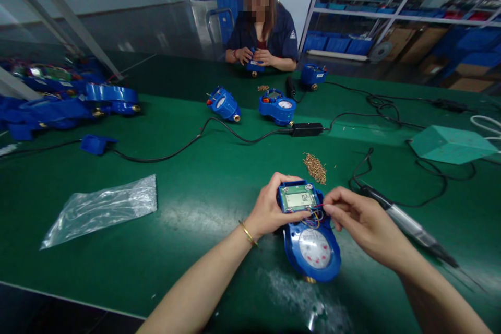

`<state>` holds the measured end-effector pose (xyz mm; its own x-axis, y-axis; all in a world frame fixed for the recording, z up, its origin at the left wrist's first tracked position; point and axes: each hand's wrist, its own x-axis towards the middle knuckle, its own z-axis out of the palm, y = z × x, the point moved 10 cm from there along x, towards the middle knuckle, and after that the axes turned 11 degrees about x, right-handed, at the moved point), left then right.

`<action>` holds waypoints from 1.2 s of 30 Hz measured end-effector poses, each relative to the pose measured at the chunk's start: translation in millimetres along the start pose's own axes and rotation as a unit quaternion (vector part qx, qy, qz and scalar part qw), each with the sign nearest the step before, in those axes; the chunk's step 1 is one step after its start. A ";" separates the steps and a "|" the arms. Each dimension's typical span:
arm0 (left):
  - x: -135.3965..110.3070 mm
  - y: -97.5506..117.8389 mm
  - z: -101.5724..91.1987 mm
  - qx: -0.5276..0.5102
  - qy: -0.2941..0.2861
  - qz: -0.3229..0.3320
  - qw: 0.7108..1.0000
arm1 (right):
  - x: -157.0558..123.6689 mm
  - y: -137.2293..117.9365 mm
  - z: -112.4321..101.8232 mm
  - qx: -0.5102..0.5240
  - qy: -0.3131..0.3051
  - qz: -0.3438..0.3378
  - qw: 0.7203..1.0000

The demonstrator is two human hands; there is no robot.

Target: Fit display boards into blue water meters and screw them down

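A blue water meter [288, 242] lies on the green table in front of me, its round dial toward me. At its far end an uncovered circuit board with a lit display [299, 199] shows, with thin coloured wires beside it. My left hand [270, 206] is closed around the meter's left side, thumb along the board's near edge. Between the pinched fingertips of my right hand [352, 214] is a thin red wire [319, 205] at the board's right edge. Just beyond the meter is a pile of small brass screws [315, 168].
An electric screwdriver [410, 224] lies right of my right hand. A clear plastic bag [104, 209] is at left. Cables, a black inline box [307, 129] and a green box [452, 144] lie farther back. More blue meters [278, 107] stand on the table; a co-worker [262, 36] sits opposite, handling one.
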<state>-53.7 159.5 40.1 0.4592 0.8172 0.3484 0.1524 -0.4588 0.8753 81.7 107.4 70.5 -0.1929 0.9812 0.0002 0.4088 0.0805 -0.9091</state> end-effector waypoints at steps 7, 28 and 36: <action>0.2 1.0 1.0 -0.014 -0.001 0.001 1.000 | 13.8 -18.2 -2.7 -0.090 -0.055 -0.038 0.994; 0.1 5.6 2.0 -0.005 -0.002 0.023 1.000 | 32.9 5.5 -1.2 -0.021 -0.168 0.073 0.983; -0.6 3.1 -1.2 -0.021 0.010 0.004 1.000 | 34.0 20.9 0.7 0.075 -0.191 0.115 0.972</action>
<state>-54.5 158.0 43.0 0.4435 0.8198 0.3623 0.1109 -0.4513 0.8855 83.0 142.3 51.3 -0.4414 0.8310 -0.3384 0.3509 -0.1872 -0.9175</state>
